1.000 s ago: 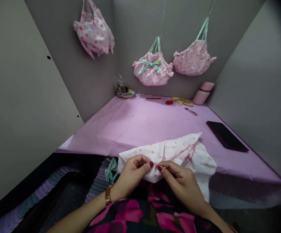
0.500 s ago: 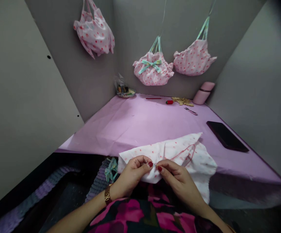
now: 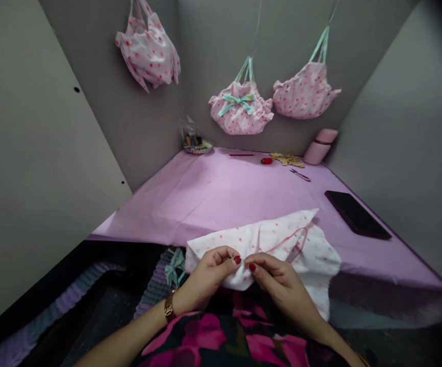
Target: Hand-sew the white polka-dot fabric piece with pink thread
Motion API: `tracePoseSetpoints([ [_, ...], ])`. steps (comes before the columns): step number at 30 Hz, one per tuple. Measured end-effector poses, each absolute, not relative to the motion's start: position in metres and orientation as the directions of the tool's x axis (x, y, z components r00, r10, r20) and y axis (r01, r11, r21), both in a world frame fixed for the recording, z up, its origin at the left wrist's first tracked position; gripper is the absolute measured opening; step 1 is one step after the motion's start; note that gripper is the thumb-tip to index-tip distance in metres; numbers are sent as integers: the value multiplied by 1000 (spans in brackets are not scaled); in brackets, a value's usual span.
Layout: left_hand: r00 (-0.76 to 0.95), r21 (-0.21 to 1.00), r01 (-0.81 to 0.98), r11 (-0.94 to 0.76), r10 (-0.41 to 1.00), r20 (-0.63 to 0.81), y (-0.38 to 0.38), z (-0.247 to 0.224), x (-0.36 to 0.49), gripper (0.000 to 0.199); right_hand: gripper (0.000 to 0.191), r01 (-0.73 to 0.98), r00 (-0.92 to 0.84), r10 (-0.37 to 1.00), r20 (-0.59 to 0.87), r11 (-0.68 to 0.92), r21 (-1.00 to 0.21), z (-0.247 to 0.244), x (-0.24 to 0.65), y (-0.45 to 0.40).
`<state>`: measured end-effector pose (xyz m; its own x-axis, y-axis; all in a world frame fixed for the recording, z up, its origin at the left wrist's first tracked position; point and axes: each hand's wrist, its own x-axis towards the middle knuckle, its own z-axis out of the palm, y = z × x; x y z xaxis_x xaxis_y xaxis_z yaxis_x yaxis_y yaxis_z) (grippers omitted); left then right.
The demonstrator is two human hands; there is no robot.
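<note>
A white cloth [image 3: 251, 237] with small red dots lies over the table's front edge and hangs down toward my lap. My left hand [image 3: 215, 267] pinches a fold of it between thumb and forefinger. Close beside it, my right hand [image 3: 276, 278] has thumb and forefinger pressed together at the same fold. What sits between those right fingertips is too small to make out. A red thread [image 3: 291, 237] loops across the cloth from near my right fingers.
On the lilac-covered table [image 3: 159, 204] are a phone [image 3: 356, 214], thread snips [image 3: 300, 175], a red thread spool [image 3: 266, 161] and a pink bottle [image 3: 320, 147]. A small woven tray [image 3: 201, 149] stands at the back left. Dotted fabric bags [image 3: 239, 120] hang above. A teal bow [image 3: 175, 267] lies left of the cloth.
Both hands stay almost in place. My right fingertips have shifted very slightly at the fold, and the cloth below them sits a touch lower.
</note>
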<state>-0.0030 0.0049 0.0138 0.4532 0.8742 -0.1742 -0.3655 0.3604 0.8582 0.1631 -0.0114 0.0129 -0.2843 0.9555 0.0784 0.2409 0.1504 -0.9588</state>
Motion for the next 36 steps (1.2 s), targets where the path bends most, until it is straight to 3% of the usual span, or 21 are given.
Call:
tracePoseSetpoints([
  [27, 495, 857, -325, 400, 844, -206, 5, 11, -1, 27, 19, 168, -342, 937, 73, 138, -976, 6, 156, -14],
  [31, 488, 886, -295, 359, 853, -184, 5, 10, 0, 29, 18, 162, -354, 929, 110, 176, -971, 5, 152, -13],
  [36, 473, 953, -197, 232, 873, -115, 6, 7, -1, 29, 17, 283, -343, 929, 141, 246, -927, 12, 152, -10],
])
